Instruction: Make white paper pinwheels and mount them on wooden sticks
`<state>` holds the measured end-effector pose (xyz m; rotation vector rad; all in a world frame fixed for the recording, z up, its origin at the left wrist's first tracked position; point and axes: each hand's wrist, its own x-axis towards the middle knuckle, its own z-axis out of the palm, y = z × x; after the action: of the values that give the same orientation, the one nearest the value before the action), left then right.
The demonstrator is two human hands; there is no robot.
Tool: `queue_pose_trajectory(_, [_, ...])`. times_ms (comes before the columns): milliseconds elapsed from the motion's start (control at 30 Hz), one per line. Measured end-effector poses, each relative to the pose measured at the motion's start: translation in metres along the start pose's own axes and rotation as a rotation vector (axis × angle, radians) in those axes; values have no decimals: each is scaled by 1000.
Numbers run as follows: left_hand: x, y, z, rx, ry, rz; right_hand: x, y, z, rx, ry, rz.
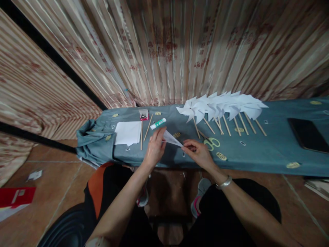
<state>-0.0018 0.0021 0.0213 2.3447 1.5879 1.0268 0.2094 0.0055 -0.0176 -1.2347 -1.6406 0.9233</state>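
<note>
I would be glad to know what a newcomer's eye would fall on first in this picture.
First, the row of white paper pinwheels on wooden sticks, lying along the far side of the blue-grey tablecloth, right of centre. Next, at the near edge, the left hand and right hand hold a folded white paper piece between them. A stack of white paper lies to their left.

Single head-worn view, looking forward and steeply down from above the seated person's lap. The cloth-covered table runs as a band across mid-frame from 9 to 3 o'clock, within arm's reach. The left hand and right hand meet near centre. A curtain fills 12 o'clock; the floor and the person's legs fill 6 o'clock. The wide lens bends the edges.
</note>
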Motion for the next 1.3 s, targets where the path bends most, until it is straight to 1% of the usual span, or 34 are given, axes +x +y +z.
queue_pose_trajectory(133, [-3, 4, 4, -70, -44, -17, 8, -8, 0, -142, -32, -44])
queue_pose_trajectory(267, [-13, 5, 0, -54, -110, -8, 18, -9, 0, -175, -31, -7])
queue_pose_trajectory(367, [-24, 1, -5, 42, -168, 3, 21, -2, 2, -113, -9, 68])
queue_pose_trajectory(467, [-33, -2, -5, 214, -253, 57, 17, 5, 7, -3, -40, 192])
queue_pose_trajectory(567, [-39, 0, 1, 376, -306, 110, 9, 6, 13, 67, -34, 258])
queue_pose_trajectory(633, [-41, 2, 7, 425, -313, 142, 4, 3, 13, 39, -34, 252])
queue_pose_trajectory(667, [-42, 2, 10, 433, -317, 157, 1, 1, 12, -14, -41, 219])
queue_pose_trajectory(700, [-43, 3, 13, 433, -324, 172, -1, -2, 10, -96, -47, 156])
queue_pose_trajectory(733, [-43, 3, 15, 431, -337, 184, -3, -4, 7, -205, -48, 62])
queue_pose_trajectory(800, [-44, 2, 16, 425, -370, 201, -6, -10, 1, -459, -44, -173])
queue_pose_trajectory(867, [-44, -1, 15, 409, -406, 210, -8, -15, -4, -682, -70, -398])
queue_pose_trajectory(933, [-45, -5, 11, 375, -440, 220, -10, -17, -7, -827, -128, -547])
queue_pose_trajectory(1000, [-46, -10, 6, 329, -473, 231, -13, -17, -8, -899, -177, -614])
queue_pose_trajectory(1100, [-50, -15, -3, 258, -512, 239, -17, -14, -11, -934, -207, -611])
queue_pose_trajectory(1200, [-57, -16, -7, 202, -510, 220, -21, -11, -15, -924, -252, -616])
queue_pose_trajectory(1300, [-64, -16, -6, 174, -488, 205, -25, -11, -16, -906, -280, -627])
